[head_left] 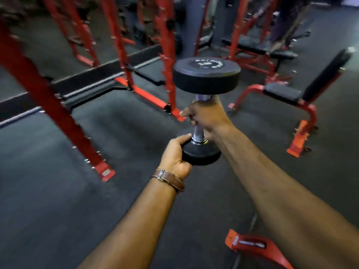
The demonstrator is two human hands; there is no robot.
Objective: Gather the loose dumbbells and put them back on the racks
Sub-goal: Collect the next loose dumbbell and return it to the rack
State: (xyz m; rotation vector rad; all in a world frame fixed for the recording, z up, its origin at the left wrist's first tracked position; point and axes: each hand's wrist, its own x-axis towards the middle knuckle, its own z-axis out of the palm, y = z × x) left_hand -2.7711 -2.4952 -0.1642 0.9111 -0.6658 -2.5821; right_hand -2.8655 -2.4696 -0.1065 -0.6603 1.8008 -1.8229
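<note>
The right grip (206, 117) is wrapped tight round the chrome handle of the dumbbell (206, 74), held upright in the air — the left grip (175, 154) cups its lower head from beneath. Below lies the dark floor (58, 210), with red rack frames (167, 55) and a bench (283, 92) beyond.

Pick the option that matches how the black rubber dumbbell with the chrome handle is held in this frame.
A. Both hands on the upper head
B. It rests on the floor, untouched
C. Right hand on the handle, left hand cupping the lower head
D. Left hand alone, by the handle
C: the right hand wraps the chrome handle of the black rubber dumbbell, held upright, while the left hand cups its lower head.
</note>
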